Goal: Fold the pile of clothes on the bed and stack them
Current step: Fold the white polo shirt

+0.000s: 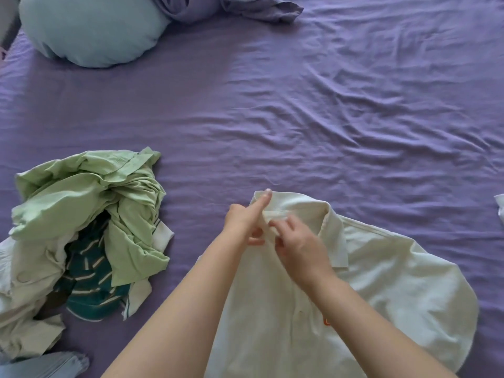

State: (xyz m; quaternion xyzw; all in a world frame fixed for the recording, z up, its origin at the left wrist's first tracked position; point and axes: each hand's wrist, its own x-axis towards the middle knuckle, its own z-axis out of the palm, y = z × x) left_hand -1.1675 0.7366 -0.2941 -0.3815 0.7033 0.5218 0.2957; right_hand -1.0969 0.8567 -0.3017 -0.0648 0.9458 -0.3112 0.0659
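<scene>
A cream polo shirt [381,282] lies spread on the purple bed sheet [300,105] in front of me, collar pointing away. Both hands work at the collar. My left hand [245,219] pinches the collar's left side, its thumb stretched up along the fabric edge. My right hand [297,241] pinches the placket just below the collar, fingers curled. To the left sits the unfolded pile [81,227]: a light green garment on top, a dark green striped one under it and pale pieces at the edge.
A light blue pillow [92,31] lies at the far left, next to a bunched purple cover [231,6]. A bit of white cloth [499,205] shows at the right edge. Light blue fabric [43,365] lies at the bottom left.
</scene>
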